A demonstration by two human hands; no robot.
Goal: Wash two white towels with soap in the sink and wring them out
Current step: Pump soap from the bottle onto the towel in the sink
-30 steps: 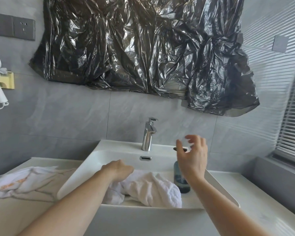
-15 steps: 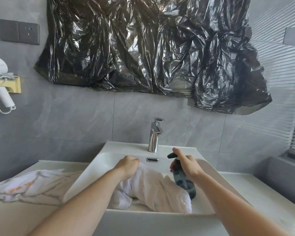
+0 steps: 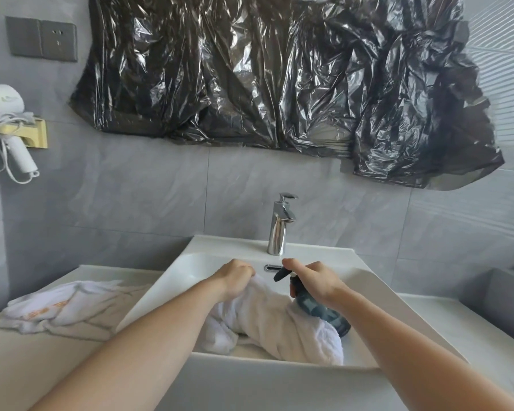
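A white towel point(image 3: 267, 324) lies bunched in the white sink point(image 3: 190, 271). My left hand point(image 3: 235, 280) grips its upper edge near the back of the basin. My right hand point(image 3: 315, 281) holds a dark blue-grey soap pump bottle point(image 3: 321, 312) tilted over the towel, its black nozzle pointing left. The thumb rests on top of the pump head. A second white towel point(image 3: 63, 312) with orange lettering lies crumpled on the counter to the left of the sink.
A chrome faucet point(image 3: 281, 225) stands at the back of the sink, shut off. White counter point(image 3: 445, 327) extends right of the basin. A hair dryer point(image 3: 9, 137) hangs on the left wall. Black plastic sheeting point(image 3: 279, 78) covers the wall above.
My right hand took hold of the soap bottle, lifted it off the sink edge and tipped it over the towel. My left hand lifted the towel's edge toward the back of the basin.
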